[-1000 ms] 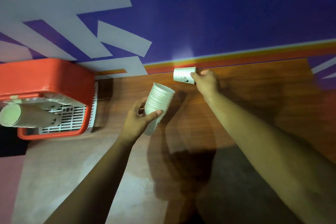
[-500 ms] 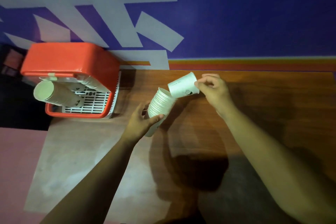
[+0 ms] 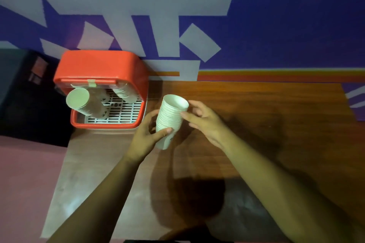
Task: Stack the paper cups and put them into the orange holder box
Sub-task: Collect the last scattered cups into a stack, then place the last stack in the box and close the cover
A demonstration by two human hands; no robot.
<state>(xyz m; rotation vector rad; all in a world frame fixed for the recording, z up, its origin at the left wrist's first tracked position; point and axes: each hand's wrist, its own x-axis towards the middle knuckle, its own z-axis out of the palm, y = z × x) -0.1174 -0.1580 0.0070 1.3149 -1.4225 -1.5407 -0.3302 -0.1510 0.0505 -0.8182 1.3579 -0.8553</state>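
Stack of paper cups [image 3: 169, 118] is gripped by the left hand [image 3: 147, 136] around its lower part: thumb laid across the near side, fingers curled round the far side. The stack is held tilted above the wooden table [image 3: 256, 114], mouth up and leaning away from the grip. A printed mark on the bottom cup is seen just below the thumb.

Right hand [image 3: 203, 122] is kept just right of the grip, fingers loosely spread, nothing enclosed. Its index fingertip is laid against the stack's side above the left thumb, and its thumb is poised near the top rim.

Orange holder box [image 3: 100, 65] is found left of the grip and slightly farther off, near the left hand but apart from it, open front toward the camera. Inside, on a white slotted grate [image 3: 122, 112], two more stacks are seen lying tilted. The larger cup stack [image 3: 85, 104] is at the side far from the grip, wide end toward the camera. The smaller cup stack [image 3: 124, 92] is at the nearer side, partly hidden under the box's top
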